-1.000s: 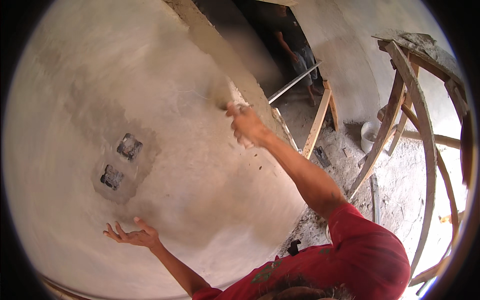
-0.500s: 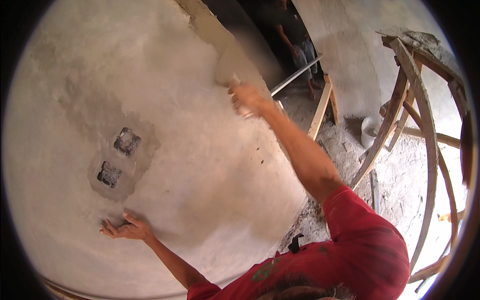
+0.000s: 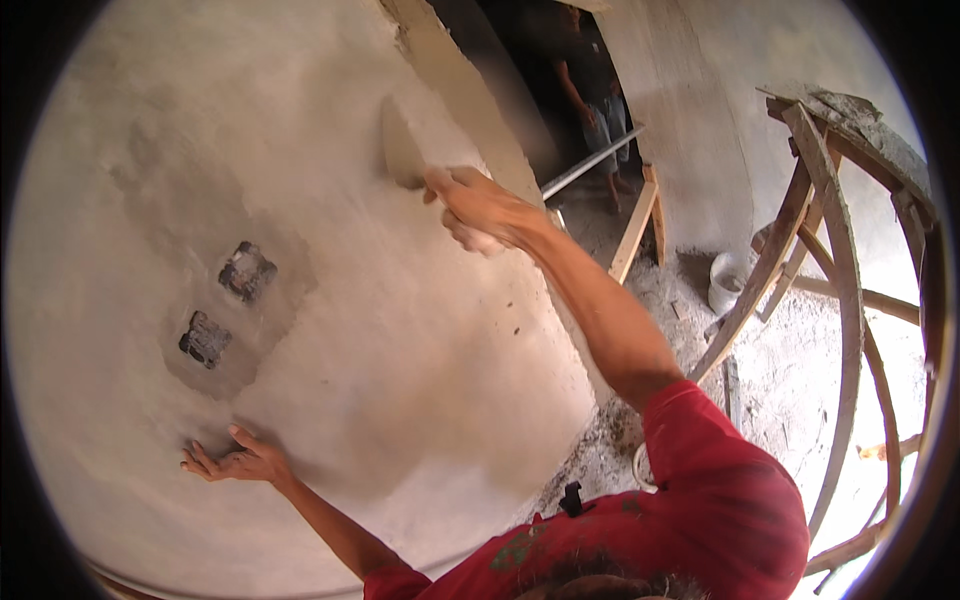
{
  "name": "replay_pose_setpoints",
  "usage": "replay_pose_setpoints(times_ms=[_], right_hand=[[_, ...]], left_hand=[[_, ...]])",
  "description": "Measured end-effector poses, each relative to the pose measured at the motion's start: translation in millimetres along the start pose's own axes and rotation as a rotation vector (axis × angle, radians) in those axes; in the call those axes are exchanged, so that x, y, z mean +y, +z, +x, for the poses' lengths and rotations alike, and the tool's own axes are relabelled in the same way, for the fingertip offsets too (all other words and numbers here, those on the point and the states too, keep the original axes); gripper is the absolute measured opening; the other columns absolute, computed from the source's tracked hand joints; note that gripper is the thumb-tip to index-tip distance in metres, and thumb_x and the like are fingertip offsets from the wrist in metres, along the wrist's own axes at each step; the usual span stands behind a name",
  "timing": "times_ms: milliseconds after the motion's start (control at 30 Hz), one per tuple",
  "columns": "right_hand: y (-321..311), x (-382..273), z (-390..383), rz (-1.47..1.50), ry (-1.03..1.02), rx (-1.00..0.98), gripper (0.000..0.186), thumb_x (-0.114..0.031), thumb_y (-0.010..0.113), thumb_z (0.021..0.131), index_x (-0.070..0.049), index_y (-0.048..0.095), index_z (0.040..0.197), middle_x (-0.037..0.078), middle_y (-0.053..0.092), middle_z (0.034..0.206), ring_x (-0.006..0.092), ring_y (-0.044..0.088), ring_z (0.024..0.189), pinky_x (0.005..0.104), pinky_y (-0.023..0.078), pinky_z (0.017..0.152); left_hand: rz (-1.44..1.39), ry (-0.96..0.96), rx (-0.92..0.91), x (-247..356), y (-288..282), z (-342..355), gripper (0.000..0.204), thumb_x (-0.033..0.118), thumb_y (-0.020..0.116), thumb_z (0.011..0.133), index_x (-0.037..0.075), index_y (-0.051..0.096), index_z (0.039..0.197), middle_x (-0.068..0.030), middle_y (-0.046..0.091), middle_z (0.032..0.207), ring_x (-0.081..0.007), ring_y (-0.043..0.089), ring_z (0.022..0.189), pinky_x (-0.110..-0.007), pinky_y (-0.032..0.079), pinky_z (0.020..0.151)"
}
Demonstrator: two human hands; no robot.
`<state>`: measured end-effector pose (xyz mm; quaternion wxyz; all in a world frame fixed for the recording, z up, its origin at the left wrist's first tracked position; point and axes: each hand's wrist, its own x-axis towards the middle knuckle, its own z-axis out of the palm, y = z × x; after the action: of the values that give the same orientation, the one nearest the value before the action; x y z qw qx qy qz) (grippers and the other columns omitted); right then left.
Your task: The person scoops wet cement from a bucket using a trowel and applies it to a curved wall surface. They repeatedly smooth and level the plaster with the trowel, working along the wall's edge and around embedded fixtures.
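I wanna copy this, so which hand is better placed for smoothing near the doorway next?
Probably the right hand: it grips the trowel, close to the doorway. The left hand is open, empty and farther away.

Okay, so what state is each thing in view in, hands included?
Right hand: closed around the trowel.
Trowel: held, blade at the wall; contact unclear.
Left hand: open, nothing in it.
Wall: plastered, with darker patches.
Upper wall box: recessed, uncovered.
Lower wall box: recessed, uncovered.
Bucket: uncovered; contents unclear.
Doorway: open, person standing beyond.
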<state>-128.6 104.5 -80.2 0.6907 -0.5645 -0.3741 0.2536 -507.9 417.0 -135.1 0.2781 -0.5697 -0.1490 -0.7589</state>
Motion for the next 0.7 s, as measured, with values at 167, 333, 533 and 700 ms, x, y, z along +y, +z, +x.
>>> replay_pose_setpoints(times_ms=[167, 333, 533, 700], right_hand=[[-19.0, 125.0, -92.5, 0.055, 0.235, 0.112, 0.061, -0.053, 0.049, 0.104, 0.003, 0.061, 0.126, 0.0, 0.044, 0.061, 0.0132, 0.046, 0.047, 0.0313, 0.039, 0.043], [-112.0, 431.2, -258.4, -0.435, -0.152, 0.591, 0.045, -0.044, 0.06, 0.1, -0.006, 0.066, 0.123, 0.007, 0.064, 0.074, 0.0163, 0.056, 0.052, 0.0342, 0.046, 0.05], [-59.4, 550.4, -439.8, -0.164, 1.176, 0.882, 0.049, -0.046, 0.056, 0.099, 0.0, 0.068, 0.107, 0.018, 0.072, 0.078, 0.0264, 0.071, 0.062, 0.0456, 0.059, 0.059], [-60.2, 671.8, -510.5, -0.307, 1.524, 0.628, 0.051, -0.044, 0.051, 0.099, 0.001, 0.072, 0.108, 0.025, 0.073, 0.09, 0.0339, 0.073, 0.068, 0.0463, 0.06, 0.07]], left_hand=[[-0.091, 0.173, -0.047, 45.5, -19.6, -22.7, 0.062, 0.041, 0.066, 0.098, -0.001, 0.042, 0.137, -0.0234, 0.039, 0.144, -0.0456, 0.028, 0.146, -0.063, 0.022, 0.119], [-0.878, -0.267, -1.297, 191.0, -94.0, -158.1, 0.051, 0.04, 0.067, 0.096, 0.0, 0.059, 0.127, -0.0195, 0.063, 0.13, -0.0375, 0.055, 0.129, -0.049, 0.039, 0.112], [-0.594, -0.454, -2.538, 136.8, -250.0, -355.8, 0.034, 0.027, 0.064, 0.096, 0.0, 0.063, 0.117, -0.0227, 0.07, 0.107, -0.0382, 0.069, 0.103, -0.043, 0.054, 0.09], [-0.078, -0.784, -2.951, 66.4, -334.3, -397.3, 0.036, 0.03, 0.057, 0.1, 0.001, 0.061, 0.12, -0.0191, 0.071, 0.1, -0.0298, 0.072, 0.096, -0.04, 0.056, 0.087]])
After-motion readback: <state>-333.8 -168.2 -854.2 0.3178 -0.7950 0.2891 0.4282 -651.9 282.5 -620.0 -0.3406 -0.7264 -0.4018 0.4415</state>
